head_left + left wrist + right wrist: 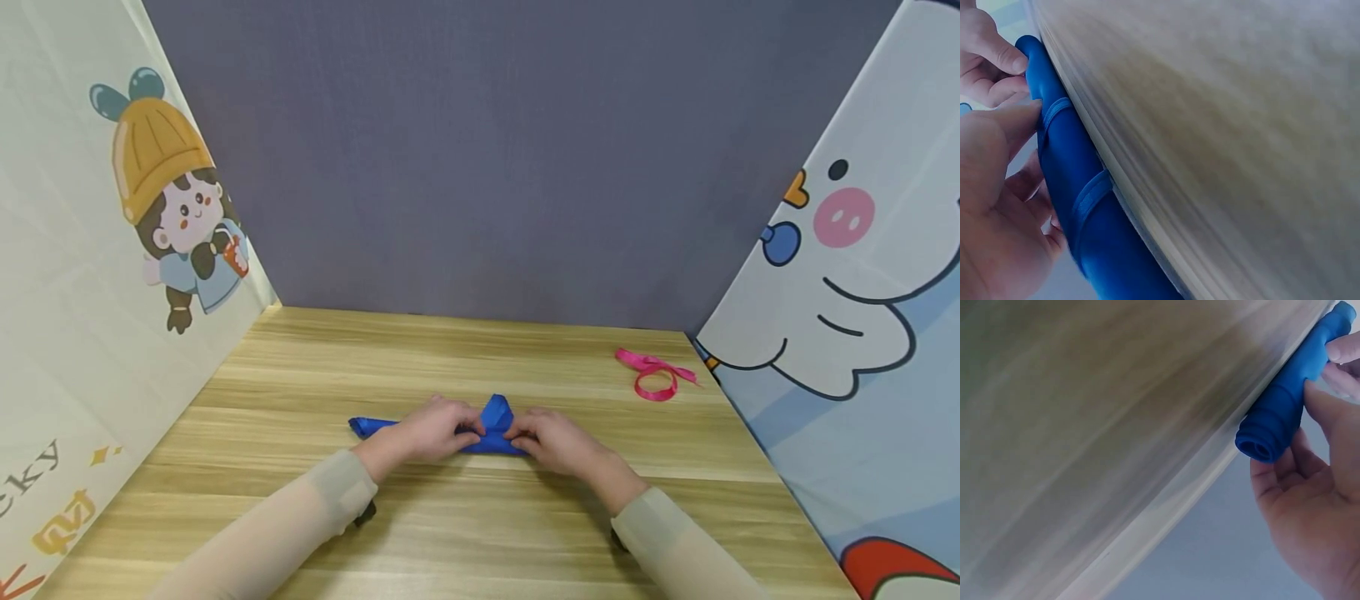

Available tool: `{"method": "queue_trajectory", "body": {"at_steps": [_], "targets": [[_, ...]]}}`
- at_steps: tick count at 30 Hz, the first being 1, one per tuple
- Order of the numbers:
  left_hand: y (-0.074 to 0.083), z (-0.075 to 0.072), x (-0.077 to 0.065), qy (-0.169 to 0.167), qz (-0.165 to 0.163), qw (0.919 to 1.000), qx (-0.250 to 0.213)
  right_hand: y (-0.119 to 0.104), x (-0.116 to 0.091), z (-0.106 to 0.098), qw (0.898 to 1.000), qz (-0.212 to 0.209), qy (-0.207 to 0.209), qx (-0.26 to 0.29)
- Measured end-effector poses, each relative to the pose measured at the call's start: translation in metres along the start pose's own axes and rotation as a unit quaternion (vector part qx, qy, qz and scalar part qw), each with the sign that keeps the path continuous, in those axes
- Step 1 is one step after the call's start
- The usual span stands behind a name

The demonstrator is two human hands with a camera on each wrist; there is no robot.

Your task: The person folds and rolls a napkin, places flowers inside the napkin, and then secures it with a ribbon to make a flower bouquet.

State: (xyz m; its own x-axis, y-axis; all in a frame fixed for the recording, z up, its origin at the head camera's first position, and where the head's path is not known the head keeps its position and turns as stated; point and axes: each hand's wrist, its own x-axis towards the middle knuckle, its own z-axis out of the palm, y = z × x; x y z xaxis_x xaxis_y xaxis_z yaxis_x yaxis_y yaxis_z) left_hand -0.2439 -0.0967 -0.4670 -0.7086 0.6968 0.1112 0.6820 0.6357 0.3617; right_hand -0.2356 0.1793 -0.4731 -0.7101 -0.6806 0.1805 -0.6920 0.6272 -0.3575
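The rolled blue cloth (491, 444) lies on the counter (465, 533), pinched by the fingers (1266, 480) of the left hand (437, 430) and right hand (561, 443), and from here looks light, soft, slightly slick, best held across its layers lest it unroll.

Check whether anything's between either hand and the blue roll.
Nothing visible: the left hand and right hand both grip the blue roll directly. The pink ribbon lies apart, farther back and to the right, out of the way.

left grip (437, 428): pinching | right grip (561, 442): pinching | forearms (277, 525): angled inward
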Motion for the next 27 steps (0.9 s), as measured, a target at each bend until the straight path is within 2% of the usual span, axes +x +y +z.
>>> {"method": "queue_trajectory", "body": {"at_steps": [8, 14, 19, 27], "targets": [[0.0013, -0.0012, -0.0021, -0.005, -0.003, 0.9995, 0.032, -0.0001, -0.0038, -0.0019, 0.999, 0.028, -0.020, -0.011], [-0.0005, -0.0027, -0.0025, -0.013, 0.005, 0.9993, 0.034, 0.0011, -0.0032, -0.0025, 1.000, 0.010, -0.017, -0.007], [-0.0012, -0.0026, -0.0023, -0.011, 0.015, 0.9993, 0.033, 0.0020, -0.0021, -0.0025, 1.000, 0.015, -0.024, -0.003], [-0.0019, -0.0018, -0.0023, -0.011, 0.019, 0.9996, 0.020, 0.0017, -0.0018, -0.0016, 0.999, 0.011, -0.027, -0.026]]}}
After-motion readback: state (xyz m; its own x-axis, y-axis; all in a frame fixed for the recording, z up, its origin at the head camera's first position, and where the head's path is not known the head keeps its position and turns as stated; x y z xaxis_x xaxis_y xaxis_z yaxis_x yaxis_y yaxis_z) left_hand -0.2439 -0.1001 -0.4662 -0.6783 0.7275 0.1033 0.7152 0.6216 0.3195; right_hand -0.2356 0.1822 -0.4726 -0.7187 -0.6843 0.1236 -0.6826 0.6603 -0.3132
